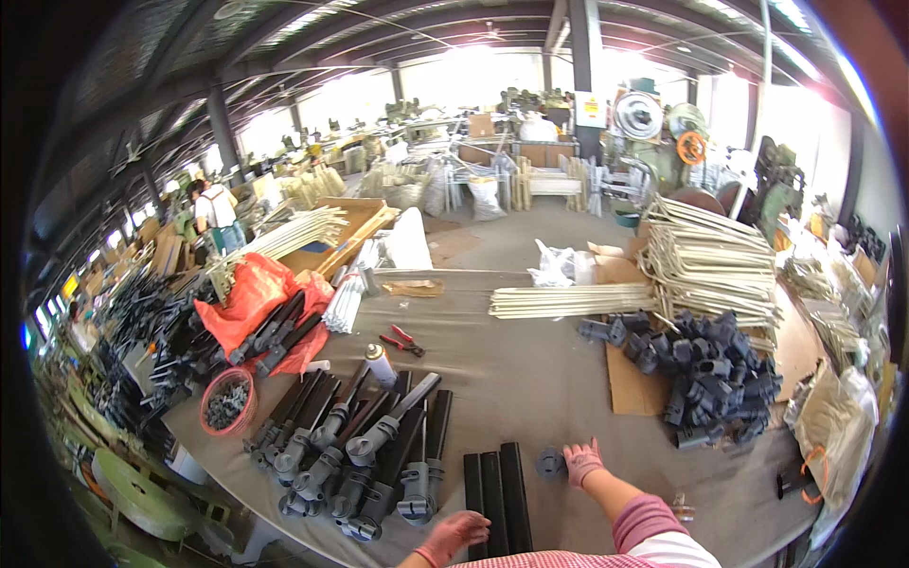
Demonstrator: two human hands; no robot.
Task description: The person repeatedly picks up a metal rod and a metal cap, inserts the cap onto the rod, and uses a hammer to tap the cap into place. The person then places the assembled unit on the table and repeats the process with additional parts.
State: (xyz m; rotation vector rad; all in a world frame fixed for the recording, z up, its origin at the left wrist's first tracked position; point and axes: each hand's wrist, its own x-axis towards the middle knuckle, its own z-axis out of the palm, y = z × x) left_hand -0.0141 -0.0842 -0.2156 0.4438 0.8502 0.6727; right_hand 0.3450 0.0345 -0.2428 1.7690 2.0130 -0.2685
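Observation:
My right hand point(582, 462), in a pinkish glove, is over the table with its fingers apart. Beside its fingertips, touching or nearly so, a dark grey round plastic fitting point(549, 462) lies on the cloth. Three black tubes point(490, 502) lie side by side in front of me. My left hand point(456, 537), also gloved, is at the left edge of these tubes, fingers stretched toward them and nothing visible in it. Left of them is a pile of black tubes with grey plastic joints point(365, 450) on their ends.
Loose dark joints point(710, 379) are heaped on cardboard at right, below stacked cream rods point(710, 260). A spray can point(381, 364), red-handled pliers point(402, 341) and a pink basket of small parts point(227, 402) stand or lie at left. A person point(218, 218) is farther back.

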